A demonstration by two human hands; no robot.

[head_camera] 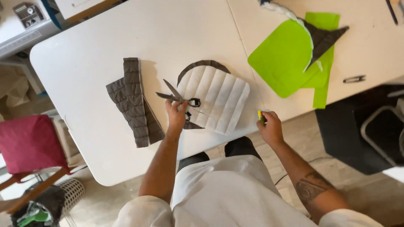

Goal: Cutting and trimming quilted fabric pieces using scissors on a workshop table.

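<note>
Scissors [179, 97] sit at the middle of the frame, blades parted and pointing upper left, gripped by my left hand [176, 114] at the black handles, right at the edge of the white quilted panel [216, 98]. My right hand [270, 126], lower right of it, is closed round a small yellow-green marker [260, 116] off the surface [84, 63] edge. I judge the open blades could snag the panel, or the grey quilted strip [132, 101] to the left.
</note>
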